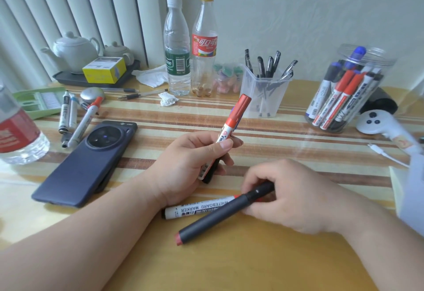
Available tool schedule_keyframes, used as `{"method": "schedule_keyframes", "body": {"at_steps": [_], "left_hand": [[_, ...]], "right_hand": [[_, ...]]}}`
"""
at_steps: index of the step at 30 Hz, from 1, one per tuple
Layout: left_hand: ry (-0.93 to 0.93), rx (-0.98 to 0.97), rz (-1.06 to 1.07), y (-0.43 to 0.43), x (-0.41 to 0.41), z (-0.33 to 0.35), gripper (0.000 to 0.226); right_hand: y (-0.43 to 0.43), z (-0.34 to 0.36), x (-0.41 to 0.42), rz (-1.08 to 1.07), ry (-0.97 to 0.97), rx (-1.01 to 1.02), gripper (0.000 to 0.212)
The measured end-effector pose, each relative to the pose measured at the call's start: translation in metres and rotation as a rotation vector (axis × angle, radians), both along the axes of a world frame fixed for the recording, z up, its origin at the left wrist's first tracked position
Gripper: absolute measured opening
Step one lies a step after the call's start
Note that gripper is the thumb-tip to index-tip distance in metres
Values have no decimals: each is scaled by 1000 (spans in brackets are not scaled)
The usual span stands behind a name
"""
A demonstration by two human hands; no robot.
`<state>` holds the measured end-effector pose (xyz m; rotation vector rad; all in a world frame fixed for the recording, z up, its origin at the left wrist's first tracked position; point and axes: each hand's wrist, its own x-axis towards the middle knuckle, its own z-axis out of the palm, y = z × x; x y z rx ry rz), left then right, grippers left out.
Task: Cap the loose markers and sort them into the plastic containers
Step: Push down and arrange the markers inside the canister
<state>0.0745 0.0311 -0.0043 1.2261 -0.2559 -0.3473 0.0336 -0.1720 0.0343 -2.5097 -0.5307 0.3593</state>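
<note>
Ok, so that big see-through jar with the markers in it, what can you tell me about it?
The jar is round, clear plastic, with screw ridges at its rim and no lid on. It stands upright on the striped table, at the far right. White markers with red, blue and black caps lean inside it. A white controller lies close beside it.

the left hand (188,166) and right hand (298,196) are bare, on bare forearms (91,244); the left thumbnail (226,146) is trimmed short.
</note>
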Motion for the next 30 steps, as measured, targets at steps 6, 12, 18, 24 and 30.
{"method": "schedule_keyframes", "body": {"at_steps": [6,12,18,24,30], "left_hand": [[-65,102,-8,0,-1,-3,17],[-53,111,72,-2,1,-5,25],[-10,111,75,0,1,-9,40],[-1,104,78,-2,1,-5,36],[8,69,41,-3,-2,-4,36]], "right_hand": [[-18,0,5,-44,411,379,32],[-2,-6,2,-24,335,364,22],[12,-13,-1,-64,451,577,18],[18,-5,-5,36,212,287,29],[32,-12,-9,-32,291,535,36]]}}
